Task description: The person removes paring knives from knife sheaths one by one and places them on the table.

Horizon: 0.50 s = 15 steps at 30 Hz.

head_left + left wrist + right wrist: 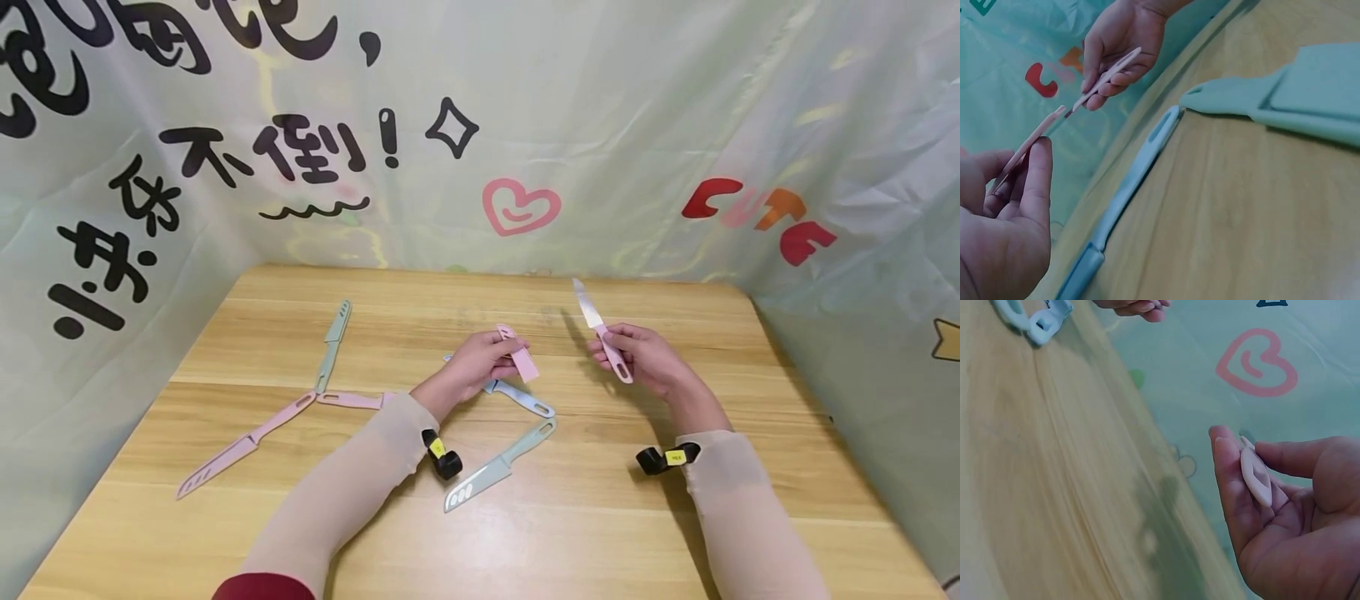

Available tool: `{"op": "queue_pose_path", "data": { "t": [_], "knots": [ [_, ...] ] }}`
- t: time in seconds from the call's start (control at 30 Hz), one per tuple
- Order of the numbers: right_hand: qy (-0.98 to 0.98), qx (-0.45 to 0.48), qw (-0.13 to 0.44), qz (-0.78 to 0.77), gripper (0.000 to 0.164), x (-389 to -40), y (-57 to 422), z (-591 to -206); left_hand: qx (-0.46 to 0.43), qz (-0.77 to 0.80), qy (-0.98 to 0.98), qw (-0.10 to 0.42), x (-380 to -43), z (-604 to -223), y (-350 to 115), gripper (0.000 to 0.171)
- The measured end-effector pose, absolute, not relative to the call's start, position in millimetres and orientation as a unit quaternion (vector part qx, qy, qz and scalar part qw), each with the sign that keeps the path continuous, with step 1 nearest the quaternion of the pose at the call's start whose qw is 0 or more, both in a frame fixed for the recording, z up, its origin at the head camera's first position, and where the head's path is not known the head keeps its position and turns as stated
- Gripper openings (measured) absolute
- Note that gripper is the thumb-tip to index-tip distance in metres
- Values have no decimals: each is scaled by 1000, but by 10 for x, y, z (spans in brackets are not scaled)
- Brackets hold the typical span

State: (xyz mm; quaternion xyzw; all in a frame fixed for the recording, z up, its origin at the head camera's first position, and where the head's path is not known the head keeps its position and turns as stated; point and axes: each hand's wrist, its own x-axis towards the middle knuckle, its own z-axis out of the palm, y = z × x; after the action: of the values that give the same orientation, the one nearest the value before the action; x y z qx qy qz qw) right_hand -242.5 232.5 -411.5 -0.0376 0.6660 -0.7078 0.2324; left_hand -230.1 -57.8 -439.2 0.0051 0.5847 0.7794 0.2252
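My right hand (643,354) pinches a small knife by its pink handle (617,360), its bare blade (587,303) pointing up and away. Between the thumb and fingers of my left hand (480,360) is a pink knife sheath (519,353), its wide end towards the right. Sheath and knife are apart, both above the table. Beneath the left hand lies a blue knife (523,398), partly hidden by that hand. A green sheathed knife (501,465) lies nearer me, its handle end close to the blue one's, as the left wrist view also shows.
On the left of the wooden table (600,533), a green knife (334,346) and two pink ones, a long knife (246,446) and a knife (351,401) partly behind my left sleeve, meet at their handle ends. A printed cloth (615,125) hangs behind the table.
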Motion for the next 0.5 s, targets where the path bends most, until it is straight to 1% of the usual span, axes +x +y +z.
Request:
{"op": "queue_pose_path", "data": {
  "t": [0.13,0.3,0.5],
  "knots": [
    [667,-34,218,-712,46,-2414,2386,-4124,8,769,594,237,-2343,-4349,-505,29],
    [670,-27,213,-710,49,-2393,2460,-4107,24,755,603,255,-2378,-4306,-420,30],
    [664,-20,207,-718,53,-2366,2531,-4072,30,747,610,261,-2414,-4269,-296,28]
  ]
}}
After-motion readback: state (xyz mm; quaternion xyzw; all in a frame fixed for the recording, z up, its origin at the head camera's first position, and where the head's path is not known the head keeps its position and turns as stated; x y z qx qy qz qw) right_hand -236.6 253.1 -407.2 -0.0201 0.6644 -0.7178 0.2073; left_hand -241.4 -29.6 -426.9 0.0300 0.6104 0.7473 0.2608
